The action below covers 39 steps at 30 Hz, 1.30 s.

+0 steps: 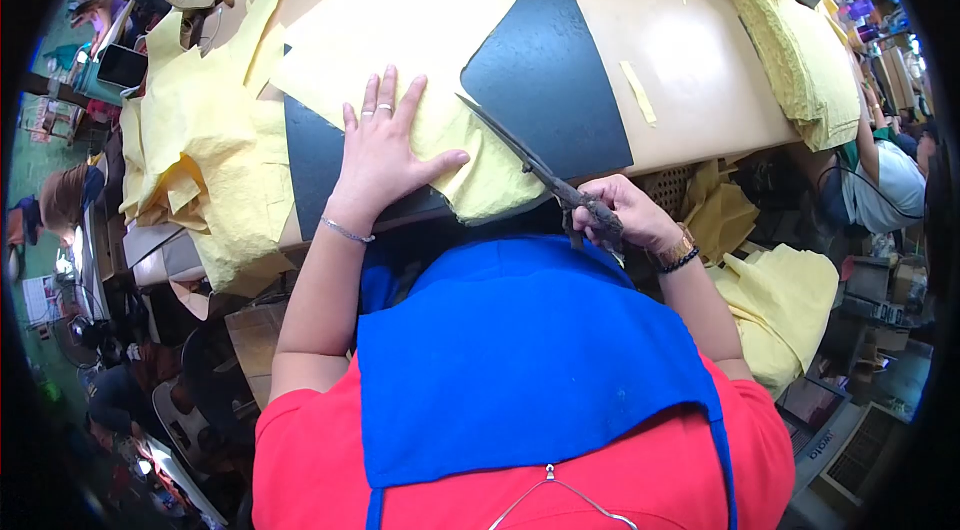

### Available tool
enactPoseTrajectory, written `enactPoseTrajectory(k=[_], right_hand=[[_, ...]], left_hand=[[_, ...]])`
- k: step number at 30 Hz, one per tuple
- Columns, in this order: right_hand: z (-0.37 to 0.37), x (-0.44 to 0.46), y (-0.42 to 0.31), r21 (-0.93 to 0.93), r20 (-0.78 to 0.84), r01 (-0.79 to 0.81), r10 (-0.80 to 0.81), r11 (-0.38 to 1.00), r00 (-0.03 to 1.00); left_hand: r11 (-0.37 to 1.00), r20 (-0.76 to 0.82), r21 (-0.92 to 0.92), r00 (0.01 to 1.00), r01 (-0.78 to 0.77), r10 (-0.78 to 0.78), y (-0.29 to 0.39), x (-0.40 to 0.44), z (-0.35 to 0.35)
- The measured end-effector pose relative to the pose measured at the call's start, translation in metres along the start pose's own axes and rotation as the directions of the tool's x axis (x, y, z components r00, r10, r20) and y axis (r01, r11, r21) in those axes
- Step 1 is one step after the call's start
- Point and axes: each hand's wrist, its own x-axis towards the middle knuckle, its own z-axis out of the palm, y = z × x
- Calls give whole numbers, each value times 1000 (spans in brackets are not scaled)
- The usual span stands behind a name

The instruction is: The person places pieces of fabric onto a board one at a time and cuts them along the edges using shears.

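My left hand [385,150] lies flat with spread fingers on a sheet of yellow fabric [350,25], rings on one finger. The fabric partly covers a dark board [545,70] and hangs over the table's near edge. In my right hand [630,215] is a pair of long dark scissors [530,160], its handles wrapped. The blades point up and left, with their tips at the fabric's right edge, over the board. Whether the blades touch the fabric cannot be told.
More yellow fabric [210,150] drapes over the table [680,80] at the left. A thick yellow stack [800,60] lies at the right, and a thin yellow strip [637,93] nearer the middle. Yellow cloth [775,310] sits low at the right. Another person [885,180] is at the far right.
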Motion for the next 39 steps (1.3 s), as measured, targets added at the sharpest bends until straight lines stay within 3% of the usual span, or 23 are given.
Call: enactPoseTrajectory(k=[23, 29, 35, 39], right_hand=[[9, 0, 2, 95, -40, 26, -22, 995, 999], [8, -7, 9, 135, -38, 36, -31, 990, 999], [7, 1, 0, 94, -3, 86, -86, 992, 996], [8, 11, 2, 99, -43, 32, -28, 995, 999]], left_hand=[[998, -32, 13, 998, 55, -55, 33, -12, 8], [982, 130, -165, 989, 97, -76, 21, 5, -14], [979, 184, -21, 962, -201, 201, -34, 49, -24], [973, 112, 13, 968, -229, 227, -35, 49, -13]])
